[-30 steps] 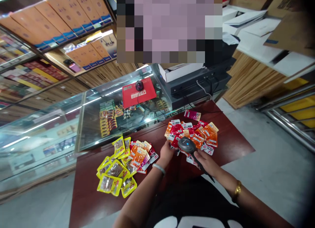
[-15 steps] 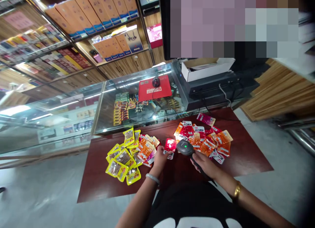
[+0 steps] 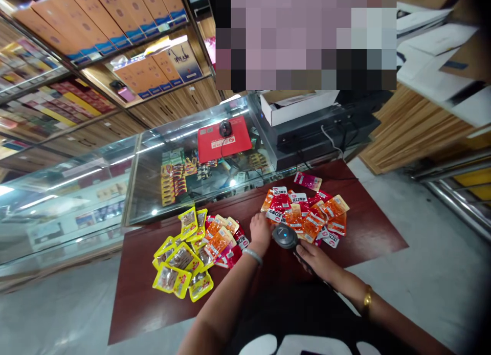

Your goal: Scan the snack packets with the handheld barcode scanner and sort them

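Observation:
My right hand (image 3: 312, 258) grips the handle of a black handheld barcode scanner (image 3: 285, 236), whose head shows a small blue light. To its left, my left hand (image 3: 261, 231) reaches over the table, fingers forward and slightly bent, beside a heap of red and orange snack packets (image 3: 303, 212). The fingertips are close to a white-labelled packet (image 3: 274, 215); contact is unclear, and nothing shows in the hand. Left of it lies a second group of red and orange packets (image 3: 220, 241), partly against yellow snack packets (image 3: 184, 258).
The packets lie on a dark red-brown table (image 3: 134, 293). Behind it stands a glass counter (image 3: 148, 191) with a red mat (image 3: 226, 142) and a black mouse (image 3: 225, 128). A white open box (image 3: 299, 109) rests on dark equipment, with cables trailing nearby.
My left hand has let go of the red packet held before the scanner and moved toward the right heap. The scanner's red glow is gone; its light turned from green to blue.

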{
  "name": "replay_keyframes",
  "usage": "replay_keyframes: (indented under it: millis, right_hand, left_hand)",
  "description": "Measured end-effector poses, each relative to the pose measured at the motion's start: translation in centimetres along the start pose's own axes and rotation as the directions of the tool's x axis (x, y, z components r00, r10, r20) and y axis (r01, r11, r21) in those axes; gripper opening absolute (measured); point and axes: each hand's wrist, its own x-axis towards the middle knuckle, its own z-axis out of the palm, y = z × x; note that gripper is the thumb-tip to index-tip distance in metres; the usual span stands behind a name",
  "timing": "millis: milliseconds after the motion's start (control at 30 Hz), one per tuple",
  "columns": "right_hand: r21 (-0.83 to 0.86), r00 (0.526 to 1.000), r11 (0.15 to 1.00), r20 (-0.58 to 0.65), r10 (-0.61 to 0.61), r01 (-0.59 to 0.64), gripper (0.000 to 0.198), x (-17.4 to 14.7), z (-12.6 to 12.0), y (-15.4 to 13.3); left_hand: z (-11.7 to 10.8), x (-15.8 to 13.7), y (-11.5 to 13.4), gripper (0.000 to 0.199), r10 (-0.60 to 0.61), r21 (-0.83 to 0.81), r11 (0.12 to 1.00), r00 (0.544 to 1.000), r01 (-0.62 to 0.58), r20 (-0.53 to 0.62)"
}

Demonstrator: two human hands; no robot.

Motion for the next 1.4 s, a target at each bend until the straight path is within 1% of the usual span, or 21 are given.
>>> replay_keyframes:
  millis: [133,167,200,233,300,367,467,633,700,767,800,867,933,967,1033,1133,1200,1267,1300,1333,1400]
  right_hand:
    - [0.041,0.997,0.998,-0.064,0.053,-0.05,0.054,-0.4,-0.8,1.1]
    - [0.051,0.994,0.996,-0.082,0.07,-0.066,0.055,-0.6,-0.9,1.4]
    - [0.06,0.991,0.995,-0.099,0.085,-0.079,0.055,-0.7,-1.1,1.6]
    - [0.065,0.989,0.994,-0.114,0.095,-0.088,0.055,-0.8,-1.3,1.8]
    - [0.061,0.986,0.994,-0.137,0.097,-0.089,0.055,-1.1,-1.6,1.9]
    - [0.042,0.985,0.996,-0.153,0.079,-0.073,0.057,-1.3,-1.8,1.6]
    - [0.018,0.982,0.997,-0.174,0.07,-0.068,0.059,-1.6,-2.1,0.9]
    - [0.028,0.977,0.997,-0.196,0.08,-0.076,0.057,-1.8,-2.3,0.5]
    - [0.025,0.978,0.998,-0.196,0.064,-0.06,0.057,-1.8,-2.3,0.7]
    - [0.024,0.98,0.999,-0.192,0.053,-0.049,0.056,-1.7,-2.3,1.0]
    - [0.024,0.981,0.999,-0.189,0.051,-0.047,0.056,-1.7,-2.3,1.1]
    - [0.025,0.982,0.999,-0.18,0.051,-0.047,0.055,-1.6,-2.2,1.4]
    - [0.032,0.984,0.998,-0.17,0.05,-0.046,0.055,-1.4,-2.0,1.6]
    - [0.038,0.985,0.998,-0.166,0.051,-0.045,0.055,-1.4,-1.9,1.7]
    - [0.054,0.986,0.998,-0.159,0.052,-0.044,0.054,-1.3,-1.8,1.8]
    - [0.08,0.985,0.996,-0.165,0.054,-0.041,0.054,-1.4,-1.7,1.8]
    - [0.113,0.98,0.993,-0.193,0.054,-0.033,0.054,-1.6,-1.8,1.8]
    - [0.14,0.974,0.99,-0.22,0.055,-0.024,0.053,-1.9,-1.8,1.9]
    - [0.148,0.972,0.989,-0.229,0.057,-0.023,0.054,-2.0,-1.9,2.0]
    - [0.15,0.971,0.988,-0.234,0.058,-0.023,0.054,-2.0,-2.0,2.1]
    - [0.144,0.969,0.989,-0.238,0.06,-0.026,0.057,-2.1,-2.1,2.4]
  left_hand:
    - [0.7,3.6,3.2,0.071,-0.083,0.074,0.994,0.996,0.085,-0.025]
    - [0.8,4.1,3.8,0.075,-0.083,0.08,0.993,0.996,0.085,-0.037]
    - [0.9,4.6,4.4,0.079,-0.059,0.084,0.994,0.997,0.062,-0.042]
    - [1.0,5.0,4.8,0.083,-0.011,0.088,0.996,0.999,0.014,-0.036]
    - [1.5,5.5,5.4,0.086,0.128,0.092,0.987,0.992,-0.129,0.017]
    - [2.0,6.0,5.6,0.082,0.229,0.086,0.968,0.969,-0.237,0.087]
    - [2.4,6.3,4.9,0.069,0.275,0.092,0.954,0.954,-0.286,0.12]
    - [1.2,5.8,2.2,0.044,0.387,0.103,0.909,0.91,-0.404,0.152]
    - [0.6,5.2,1.1,0.035,0.364,0.094,0.92,0.92,-0.38,0.147]
    - [0.2,4.8,0.3,0.027,0.286,0.084,0.951,0.951,-0.297,0.12]
    - [0.1,4.6,0.1,0.025,0.24,0.072,0.966,0.966,-0.248,0.1]
    - [-0.1,4.7,0.2,0.026,0.179,0.027,0.983,0.982,-0.181,0.053]
    - [-0.2,5.4,0.9,0.025,0.156,-0.009,0.988,0.988,-0.156,0.008]
    - [-0.3,6.1,1.4,0.028,0.156,-0.009,0.988,0.988,-0.156,0.0]
    - [-0.5,7.7,2.7,0.046,0.155,0.03,0.987,0.987,-0.156,0.031]
    - [-0.7,10.5,4.6,0.077,0.141,0.134,0.978,0.98,-0.16,0.143]
    - [-0.7,11.9,5.5,0.088,0.125,0.201,0.964,0.967,-0.171,0.224]
    - [-0.7,12.5,5.9,0.093,0.12,0.245,0.951,0.956,-0.188,0.268]
    - [-0.8,12.5,6.0,0.092,0.137,0.252,0.945,0.954,-0.206,0.265]
    - [-0.9,12.3,6.0,0.088,0.171,0.251,0.94,0.954,-0.232,0.245]
    - [-1.3,11.5,5.8,0.072,0.263,0.22,0.928,0.948,-0.299,0.179]
